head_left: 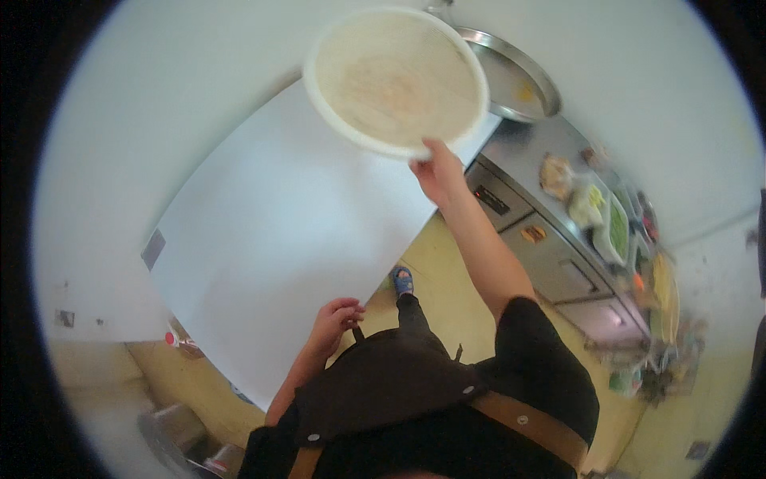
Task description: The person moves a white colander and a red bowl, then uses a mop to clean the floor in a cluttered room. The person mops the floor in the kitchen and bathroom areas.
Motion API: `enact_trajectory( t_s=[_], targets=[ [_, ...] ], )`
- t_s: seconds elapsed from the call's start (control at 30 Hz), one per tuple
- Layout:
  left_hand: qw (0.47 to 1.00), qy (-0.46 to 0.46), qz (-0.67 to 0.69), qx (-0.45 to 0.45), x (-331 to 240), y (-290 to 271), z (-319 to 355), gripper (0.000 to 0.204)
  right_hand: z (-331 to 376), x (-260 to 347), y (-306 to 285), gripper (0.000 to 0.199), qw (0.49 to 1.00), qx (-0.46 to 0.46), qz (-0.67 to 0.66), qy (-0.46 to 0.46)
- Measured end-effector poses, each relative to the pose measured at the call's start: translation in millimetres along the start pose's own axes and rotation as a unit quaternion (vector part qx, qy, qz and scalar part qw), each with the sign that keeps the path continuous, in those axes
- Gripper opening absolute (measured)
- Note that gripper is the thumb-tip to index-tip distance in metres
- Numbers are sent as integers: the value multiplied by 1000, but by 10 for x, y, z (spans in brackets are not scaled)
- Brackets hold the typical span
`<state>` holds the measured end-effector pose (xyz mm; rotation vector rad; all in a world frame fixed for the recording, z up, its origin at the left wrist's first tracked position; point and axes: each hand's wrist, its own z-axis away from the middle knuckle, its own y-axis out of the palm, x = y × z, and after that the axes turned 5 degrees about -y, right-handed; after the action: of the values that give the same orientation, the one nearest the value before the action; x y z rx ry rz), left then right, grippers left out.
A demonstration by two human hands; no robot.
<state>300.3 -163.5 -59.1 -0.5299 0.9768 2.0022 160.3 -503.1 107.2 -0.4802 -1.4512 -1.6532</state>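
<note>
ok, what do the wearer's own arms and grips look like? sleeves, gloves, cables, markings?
Left grip and right grip: bare human hands, no gloves. Right forearm and left forearm bare below short black sleeves. No cables, watch or markings visible; fine detail is blurred. Also worn: dark apron, brown straps with pale round studs.

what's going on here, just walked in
The person's right hand grips a pale round basin by its rim, above the far end of a white worktop. The left hand, seemingly empty, is near the worktop's edge. A round metal tray sits beyond the basin.
</note>
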Motion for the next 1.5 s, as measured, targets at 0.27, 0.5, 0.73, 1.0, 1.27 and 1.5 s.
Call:
enact_trajectory(
  t_s=[0.27, 0.5, 0.73, 1.0, 1.27, 1.5],
  targets=[
    [926, 127, 249, -254, -68, 441, -361, 26, -3324, -910, 1348, 30, 993, -1, 33, 116],
    [857, 169, 348, -339, 49, 1092, -537, 24, -4925, -995, 1172, 26, 996, 0, -35, 85],
    [843, 113, 374, -369, 212, 1550, -666, 25, -4215, -828, 91, 45, 923, 77, 315, -209],
    [839, 107, 373, -382, 709, 1340, -252, 23, -5228, -80, -762, 51, 768, -7, 530, -359],
    [815, 159, 381, -407, 1651, 999, 829, 25, -2958, -296, 123, 40, 581, -12, 640, -503],
    [786, 181, 388, -446, 2850, 299, 2145, 25, 529, -1279, 1118, 23, 904, 234, 226, -278]
  ],
)
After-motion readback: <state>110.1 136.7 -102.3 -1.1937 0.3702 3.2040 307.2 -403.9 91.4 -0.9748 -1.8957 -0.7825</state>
